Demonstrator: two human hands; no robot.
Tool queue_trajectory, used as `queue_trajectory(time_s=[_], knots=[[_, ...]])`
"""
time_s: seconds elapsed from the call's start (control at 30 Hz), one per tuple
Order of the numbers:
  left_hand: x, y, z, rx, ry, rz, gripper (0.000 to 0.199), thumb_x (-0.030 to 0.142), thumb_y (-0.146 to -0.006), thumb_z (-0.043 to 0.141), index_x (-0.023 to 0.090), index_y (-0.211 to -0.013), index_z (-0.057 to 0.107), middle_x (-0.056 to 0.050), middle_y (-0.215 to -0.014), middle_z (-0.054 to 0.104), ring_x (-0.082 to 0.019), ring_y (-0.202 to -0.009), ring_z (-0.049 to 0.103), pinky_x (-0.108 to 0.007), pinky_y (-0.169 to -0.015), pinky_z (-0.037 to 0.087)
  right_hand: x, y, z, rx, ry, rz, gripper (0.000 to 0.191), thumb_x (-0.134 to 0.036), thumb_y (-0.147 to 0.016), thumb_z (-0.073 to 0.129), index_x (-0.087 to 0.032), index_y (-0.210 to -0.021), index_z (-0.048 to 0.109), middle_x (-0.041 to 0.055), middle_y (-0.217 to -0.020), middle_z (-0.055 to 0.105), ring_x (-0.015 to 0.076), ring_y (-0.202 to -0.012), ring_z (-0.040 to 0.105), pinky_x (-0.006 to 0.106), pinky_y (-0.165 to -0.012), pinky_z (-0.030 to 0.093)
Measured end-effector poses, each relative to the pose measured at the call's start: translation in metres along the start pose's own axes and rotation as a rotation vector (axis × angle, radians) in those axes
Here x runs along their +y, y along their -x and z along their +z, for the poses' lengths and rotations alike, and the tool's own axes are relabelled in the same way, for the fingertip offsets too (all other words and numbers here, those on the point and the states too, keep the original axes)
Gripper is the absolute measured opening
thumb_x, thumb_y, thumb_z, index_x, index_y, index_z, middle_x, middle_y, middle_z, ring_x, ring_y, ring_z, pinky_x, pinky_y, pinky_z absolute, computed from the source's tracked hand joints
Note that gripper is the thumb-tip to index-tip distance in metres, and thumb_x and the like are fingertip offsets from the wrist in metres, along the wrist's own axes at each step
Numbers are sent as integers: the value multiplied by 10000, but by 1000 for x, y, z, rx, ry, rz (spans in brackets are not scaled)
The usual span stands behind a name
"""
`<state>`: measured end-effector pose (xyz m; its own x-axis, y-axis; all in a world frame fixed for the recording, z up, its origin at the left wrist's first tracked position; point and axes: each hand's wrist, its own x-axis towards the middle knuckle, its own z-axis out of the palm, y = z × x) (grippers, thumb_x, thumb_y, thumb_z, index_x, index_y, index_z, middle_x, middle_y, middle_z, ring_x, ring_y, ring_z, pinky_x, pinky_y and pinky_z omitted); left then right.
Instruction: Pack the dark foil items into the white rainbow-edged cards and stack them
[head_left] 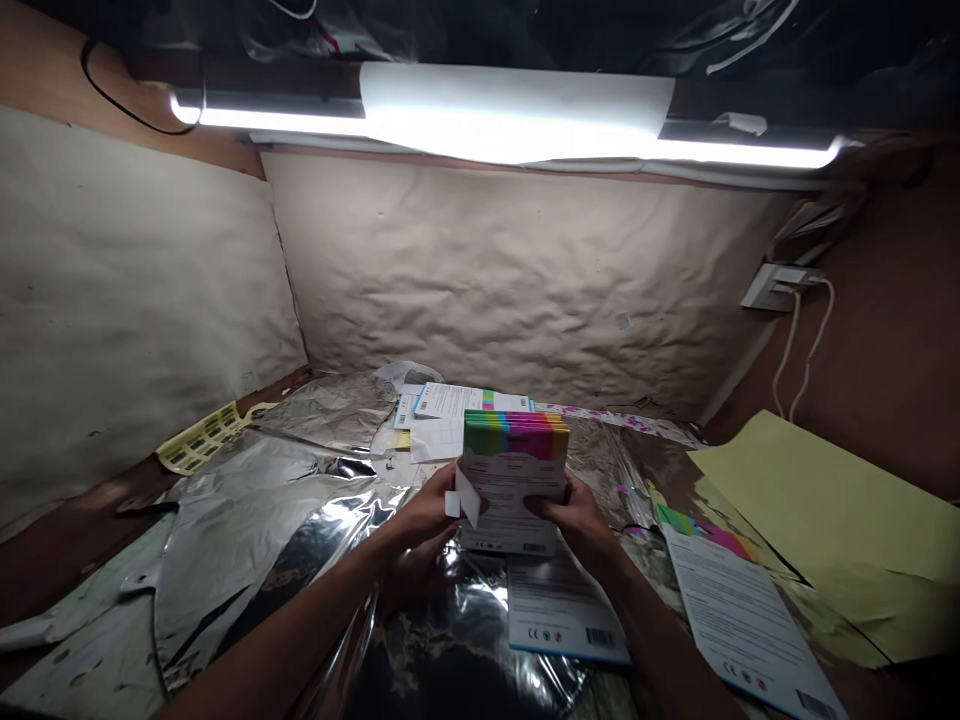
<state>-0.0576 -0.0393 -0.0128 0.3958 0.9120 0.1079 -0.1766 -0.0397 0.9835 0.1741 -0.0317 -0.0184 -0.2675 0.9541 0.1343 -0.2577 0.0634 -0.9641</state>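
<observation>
Between my two hands stands a stack of printed packs [510, 480], white with small text, a barcode and a rainbow band along the top. On the stack's left side, my left hand [433, 512] is closed around the edge. A small folded white paper slip [469, 494] sticks out by its fingers. My right hand [581, 518] grips the opposite edge, thumb across the front face. Just below the stack, a similar pack [566, 612] lies flat, partly covered by the stack and my right forearm. Another such pack [739, 595] lies to the right.
More packs [454, 400] lie behind the stack, beside a white paper [435, 440]. Shiny foil sheeting [315, 540] covers the table. Yellow paper sheets [840, 530] lie at right, and a yellow label sheet [199, 440] at left. A lit tube [750, 152] hangs above; a socket [776, 287] holds cables.
</observation>
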Motion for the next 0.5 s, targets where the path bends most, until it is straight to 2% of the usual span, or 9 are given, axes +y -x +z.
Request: queue_trajectory(time_s=[0.2, 0.3, 0.4, 0.43, 0.5], knots=[[3, 4, -1, -173, 125, 32, 630, 367, -678, 793, 210, -1244, 566, -116, -1259, 615, -318, -1191, 544, -425, -964, 437, 3, -1, 0, 35, -80, -8, 447, -238, -633, 850, -192, -1036, 660, 73, -1023, 755, 291, -940, 700, 427, -862, 541], [1, 2, -6, -240, 261, -6, 774, 603, -601, 778, 169, -1217, 603, -157, -1288, 597, -361, -1260, 484, -459, -1000, 402, 2, -1, -4, 23, -170, 18, 460, -252, -649, 841, -183, -1061, 650, 97, -1045, 752, 303, -931, 710, 445, -854, 551], [3, 1, -10, -260, 479, -31, 1069, 911, -484, 602, 109, -1190, 624, -204, -1281, 596, -400, -1269, 463, -483, -1019, 376, 0, -1, -8, 41, -222, 56, 450, -252, -638, 845, -177, -1040, 656, 109, -1053, 751, 320, -972, 702, 457, -862, 553], [5, 1, -10, -247, 552, -55, 1113, 957, -498, 524, 100, -1201, 620, -210, -1279, 597, -397, -1263, 470, -478, -1021, 374, -1, -1, -9, 50, -234, 66, 445, -249, -632, 847, -177, -1029, 661, 108, -1054, 751, 323, -991, 697, 460, -869, 551], [8, 0, -8, -189, 675, -102, 1069, 956, -610, 424, 96, -1218, 612, -205, -1257, 613, -369, -1221, 511, -454, -1003, 392, 0, -1, -10, 64, -258, 74, 443, -250, -623, 852, -177, -1019, 667, 107, -1058, 751, 327, -1018, 688, 466, -881, 547]])
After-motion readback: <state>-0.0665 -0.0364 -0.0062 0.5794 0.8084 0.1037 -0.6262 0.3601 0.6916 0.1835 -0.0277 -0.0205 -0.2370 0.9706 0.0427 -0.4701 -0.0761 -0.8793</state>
